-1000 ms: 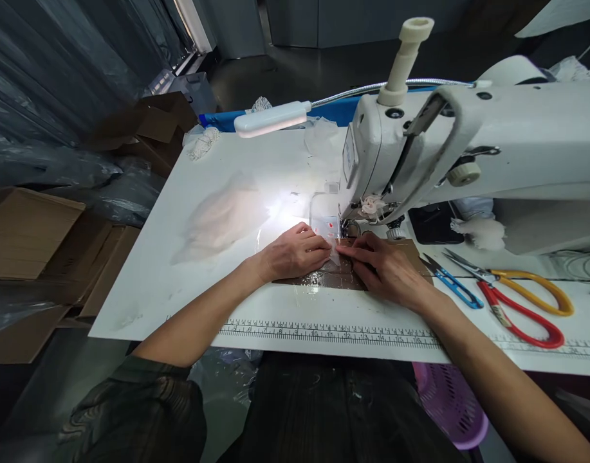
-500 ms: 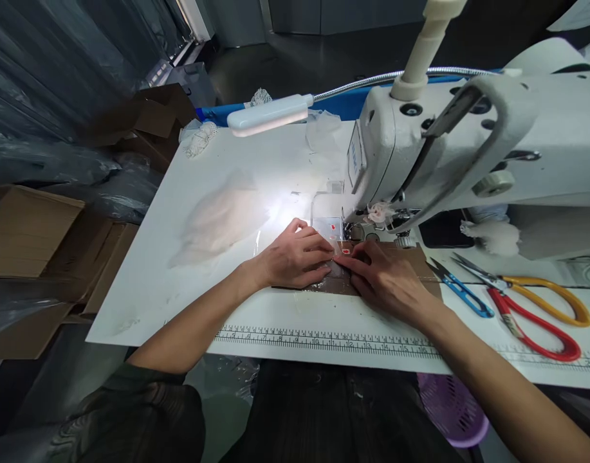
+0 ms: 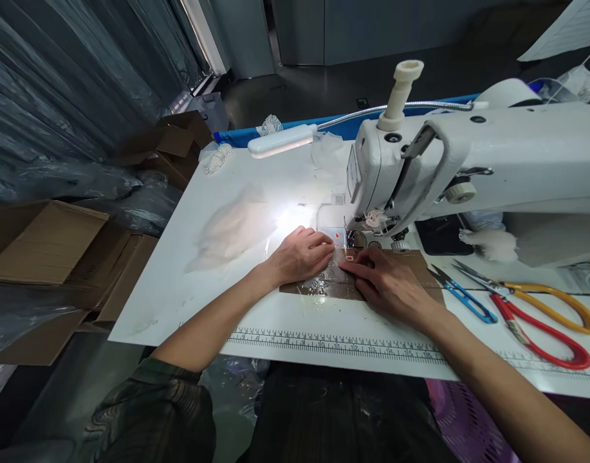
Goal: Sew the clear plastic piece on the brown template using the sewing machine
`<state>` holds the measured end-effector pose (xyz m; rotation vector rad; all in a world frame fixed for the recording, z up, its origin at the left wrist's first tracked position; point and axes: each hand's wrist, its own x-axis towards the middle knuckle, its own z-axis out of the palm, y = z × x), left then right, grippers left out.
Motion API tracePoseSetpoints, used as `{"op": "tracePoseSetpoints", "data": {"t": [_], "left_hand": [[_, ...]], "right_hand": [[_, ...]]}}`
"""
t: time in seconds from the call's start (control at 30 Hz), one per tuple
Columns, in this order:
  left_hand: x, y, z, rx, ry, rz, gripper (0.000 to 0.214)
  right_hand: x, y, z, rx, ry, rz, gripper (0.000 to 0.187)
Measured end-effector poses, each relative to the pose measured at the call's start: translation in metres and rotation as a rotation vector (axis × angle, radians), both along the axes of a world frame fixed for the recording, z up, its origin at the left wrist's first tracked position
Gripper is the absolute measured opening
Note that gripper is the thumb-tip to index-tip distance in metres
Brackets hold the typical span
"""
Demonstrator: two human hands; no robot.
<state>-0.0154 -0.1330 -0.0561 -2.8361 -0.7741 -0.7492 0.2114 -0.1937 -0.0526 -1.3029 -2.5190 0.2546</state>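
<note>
Single view, head-worn. Camera looks from above, on the wearer's side of the sewing machine (image 3: 492, 148), facing forward and down. Range: close; left hand (image 3: 302, 255) and right hand (image 3: 388, 276) fall mid-frame, just before the machine's needle end. Wide field: takes in cardboard boxes (image 3: 65, 241) left of machine, floor (image 3: 314, 93) beyond it. Machine's right end cropped by frame.
</note>
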Motion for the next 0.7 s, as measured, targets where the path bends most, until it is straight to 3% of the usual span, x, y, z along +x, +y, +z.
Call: {"op": "tracePoseSetpoints", "data": {"t": [0.27, 0.7], "left_hand": [[0.0009, 0.0022, 0.0009, -0.012, 0.130, 0.012, 0.022], [0.0012, 0.0003, 0.0093, -0.014, 0.284, 0.028, 0.030]], "right_hand": [[-0.0001, -0.0005, 0.0010, -0.039, -0.046, -0.015, 0.037], [-0.0015, -0.0022, -0.0043, 0.041, -0.069, -0.024, 0.033]]}}
